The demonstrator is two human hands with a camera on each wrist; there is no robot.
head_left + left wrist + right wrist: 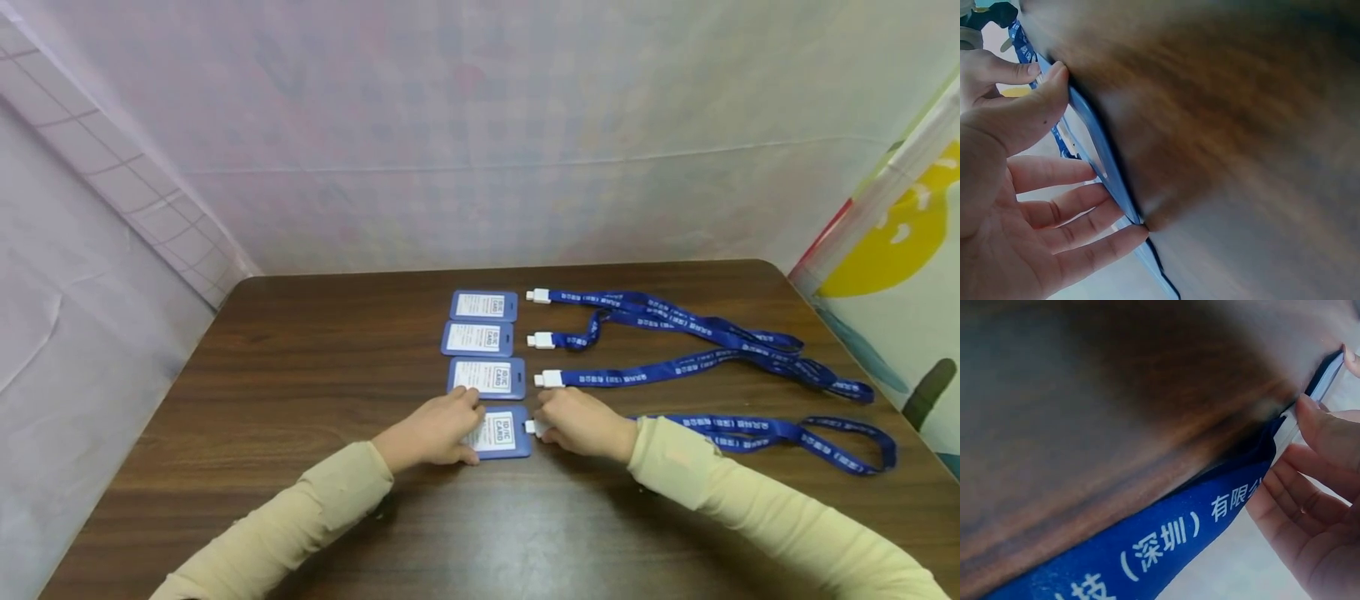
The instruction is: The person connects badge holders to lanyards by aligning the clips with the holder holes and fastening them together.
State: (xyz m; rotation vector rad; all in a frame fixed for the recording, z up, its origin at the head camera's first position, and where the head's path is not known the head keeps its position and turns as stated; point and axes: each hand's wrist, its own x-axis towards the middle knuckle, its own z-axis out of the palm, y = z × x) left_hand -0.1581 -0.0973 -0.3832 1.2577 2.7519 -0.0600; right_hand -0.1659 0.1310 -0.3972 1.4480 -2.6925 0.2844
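Observation:
My left hand [438,427] holds the nearest blue-rimmed ID card holder [504,433] by its left part, thumb on the near edge and fingers across toward the far edge. In the left wrist view, the thumb and fingertips lie along the blue rim [1102,150]. Just right of that holder, my right hand [581,423] pinches the white plastic clip [1285,434] of the nearest blue lanyard [750,427]. The clip's tip sits close to the slotted end of the holder. White lettering runs along the strap [1197,519] in the right wrist view.
Three more card holders, the closest of them [487,377] by my left fingers, form a column toward the back. Beside them lie three lanyards with white clips [550,379], straps stretching right across the brown table [300,350]. White curtains [480,150] hang behind the table.

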